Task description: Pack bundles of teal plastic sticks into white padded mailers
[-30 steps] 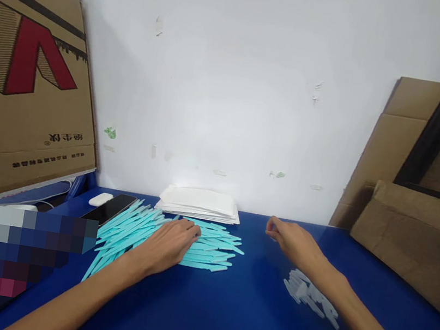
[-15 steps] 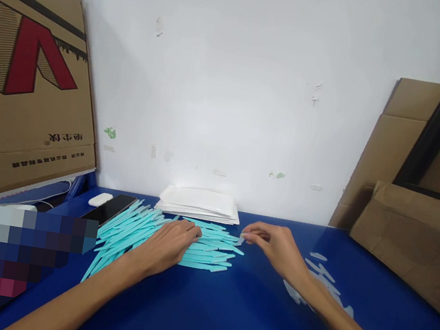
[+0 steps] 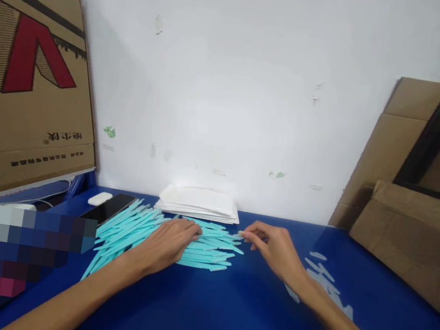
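Turquoise eyebrow razors (image 3: 122, 238) lie in a thick slanted pile on the left. More razors (image 3: 207, 253) lie side by side in the middle, their tips toward the right. My left hand (image 3: 176, 240) is closed over the left part of this middle group, fingers curled onto the handles; what lies under the palm is hidden. In a pinch of thumb and fingers, my right hand (image 3: 264, 240) holds a small translucent blade cap (image 3: 239, 236) at the tips of the middle razors. Loose translucent caps (image 3: 322, 279) are scattered beside my right forearm, which partly covers them.
A stack of white envelopes or sheets (image 3: 198, 203) stands against the white wall. Behind the left pile lie a dark phone (image 3: 114, 207) and a white earbud case (image 3: 99, 199). Cardboard boxes flank the blue table (image 3: 197, 316); a folded brown one (image 3: 410, 243) leans at the right.
The cap in my right hand has turned from hanging downward to pointing left at the razor tips. My right hand has shifted only slightly. My left hand stays on the razors.
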The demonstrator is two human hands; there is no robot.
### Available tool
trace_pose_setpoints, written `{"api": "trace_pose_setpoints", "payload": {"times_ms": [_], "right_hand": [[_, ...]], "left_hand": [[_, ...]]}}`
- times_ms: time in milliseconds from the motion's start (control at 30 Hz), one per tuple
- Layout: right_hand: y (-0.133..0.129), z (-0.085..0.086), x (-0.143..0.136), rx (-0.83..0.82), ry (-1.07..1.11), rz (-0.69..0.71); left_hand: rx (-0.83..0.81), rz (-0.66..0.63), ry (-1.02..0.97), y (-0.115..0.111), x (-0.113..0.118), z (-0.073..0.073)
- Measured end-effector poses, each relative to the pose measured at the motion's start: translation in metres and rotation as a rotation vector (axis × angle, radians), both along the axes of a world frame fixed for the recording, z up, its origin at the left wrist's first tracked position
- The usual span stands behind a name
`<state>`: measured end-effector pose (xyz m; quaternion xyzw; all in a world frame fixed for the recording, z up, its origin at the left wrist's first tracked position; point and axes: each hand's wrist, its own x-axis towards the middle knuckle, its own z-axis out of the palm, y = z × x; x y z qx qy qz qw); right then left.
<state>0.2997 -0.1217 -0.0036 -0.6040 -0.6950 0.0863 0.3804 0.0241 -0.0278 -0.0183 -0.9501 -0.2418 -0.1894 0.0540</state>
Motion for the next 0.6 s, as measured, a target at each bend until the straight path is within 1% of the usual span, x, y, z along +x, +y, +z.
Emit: {"api": "trace_pose_setpoints", "payload": {"times_ms": [167, 367, 467, 600], "right_hand": [[-0.001, -0.001, -0.007, 0.013, 0.059, 0.081], [-0.003, -0.01, -0.015, 0.039, 0.05, 0.152], [-0.005, -0.011, -0.017, 0.057, 0.052, 0.157], [-0.007, -0.007, -0.017, 0.075, 0.017, 0.147]], "left_hand": [[0.021, -0.033, -0.055, -0.002, 0.002, 0.001], [0.141, -0.087, -0.028, -0.004, 0.002, -0.001], [0.179, -0.08, -0.005, -0.004, 0.001, -0.001], [0.18, -0.074, -0.021, -0.004, 0.001, -0.001]]}}
